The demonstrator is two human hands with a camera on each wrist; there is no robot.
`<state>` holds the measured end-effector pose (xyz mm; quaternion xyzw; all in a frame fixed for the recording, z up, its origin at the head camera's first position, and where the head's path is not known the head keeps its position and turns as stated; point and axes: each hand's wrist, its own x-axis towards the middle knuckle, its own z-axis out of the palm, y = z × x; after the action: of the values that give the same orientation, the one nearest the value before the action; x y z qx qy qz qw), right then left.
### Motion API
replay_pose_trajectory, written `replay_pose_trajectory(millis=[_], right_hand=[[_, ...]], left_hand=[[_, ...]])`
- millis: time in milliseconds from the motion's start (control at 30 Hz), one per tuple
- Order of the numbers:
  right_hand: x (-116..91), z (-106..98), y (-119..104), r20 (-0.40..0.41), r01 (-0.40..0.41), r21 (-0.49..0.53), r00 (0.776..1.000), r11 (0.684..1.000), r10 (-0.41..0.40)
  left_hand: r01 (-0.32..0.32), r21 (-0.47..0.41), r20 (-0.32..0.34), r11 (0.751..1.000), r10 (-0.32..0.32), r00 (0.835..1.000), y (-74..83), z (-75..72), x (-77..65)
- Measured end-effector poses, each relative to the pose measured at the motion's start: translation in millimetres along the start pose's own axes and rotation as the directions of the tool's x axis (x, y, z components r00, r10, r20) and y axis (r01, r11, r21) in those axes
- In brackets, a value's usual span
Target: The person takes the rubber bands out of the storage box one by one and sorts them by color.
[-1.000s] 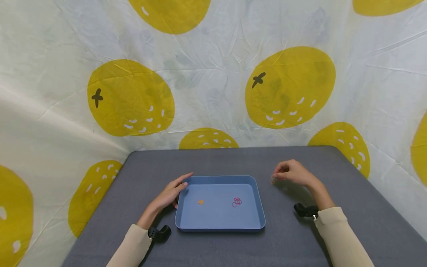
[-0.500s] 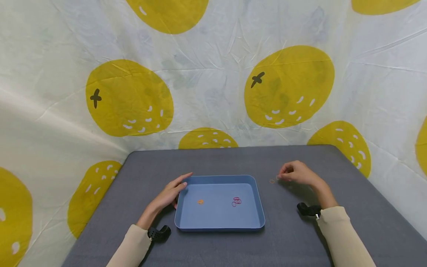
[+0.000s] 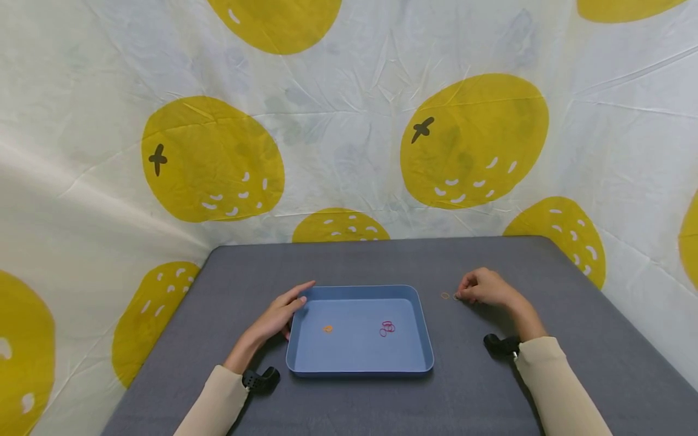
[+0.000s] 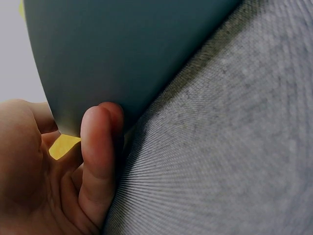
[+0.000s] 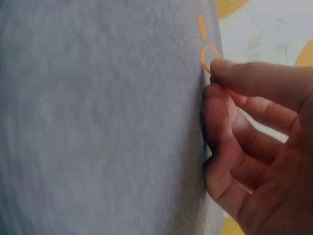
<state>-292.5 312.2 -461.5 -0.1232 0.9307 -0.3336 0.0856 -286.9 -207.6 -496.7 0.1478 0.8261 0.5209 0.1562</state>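
Note:
My left hand (image 3: 277, 315) grips the left wall of a shallow blue tray (image 3: 360, 358), thumb at the rim and other fingers outside. In the left wrist view, curled fingers (image 4: 98, 152) press against the tray's outer wall (image 4: 117, 49). Right of the tray, my right hand (image 3: 485, 287) is low over the table, pinching a small orange rubber band (image 5: 203, 55) between thumb and forefinger. Another orange rubber band (image 3: 445, 295) lies on the table just left of those fingertips. Inside the tray are orange rubber bands (image 3: 328, 329) on the left and several red rubber bands (image 3: 388, 327) on the right.
A grey cloth covers the table (image 3: 349, 406). Behind it hangs a white curtain (image 3: 349, 157) printed with yellow fruit. Each wrist wears a black camera mount, such as the right one (image 3: 500, 345).
My right hand has shifted slightly right and then down to the table, bringing the pinched band beside the one lying there. My left hand and the tray have stayed in place.

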Motion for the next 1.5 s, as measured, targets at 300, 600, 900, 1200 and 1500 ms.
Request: replay_pose_trajectory(millis=[300,600,900,1200,1500], right_hand=[[0,5,-4,-0.047,-0.037,0.006,0.998,0.999,0.038],[-2,5,-2,-0.038,-0.053,0.018,0.998,0.998,0.053],[-1,5,-1,-0.044,-0.080,0.030,0.996,0.996,0.081],[-2,0,-6,-0.039,-0.068,0.042,0.997,0.997,0.069],[-5,-7,-20,-0.056,-0.004,0.025,0.998,1.000,0.005]], left_hand=[[-0.006,-0.001,0.003,1.000,0.006,1.000,-1.9,-0.2,-0.5],[-0.005,0.001,0.002,1.000,0.005,1.000,-3.2,-0.7,-0.1],[-0.007,-0.004,0.006,1.000,0.007,1.000,-1.7,-0.7,-1.0],[-0.011,-0.007,0.007,1.000,0.011,1.000,-2.3,-0.9,-1.1],[-0.014,0.002,0.007,1.000,0.014,1.000,-2.2,-0.4,0.4]])
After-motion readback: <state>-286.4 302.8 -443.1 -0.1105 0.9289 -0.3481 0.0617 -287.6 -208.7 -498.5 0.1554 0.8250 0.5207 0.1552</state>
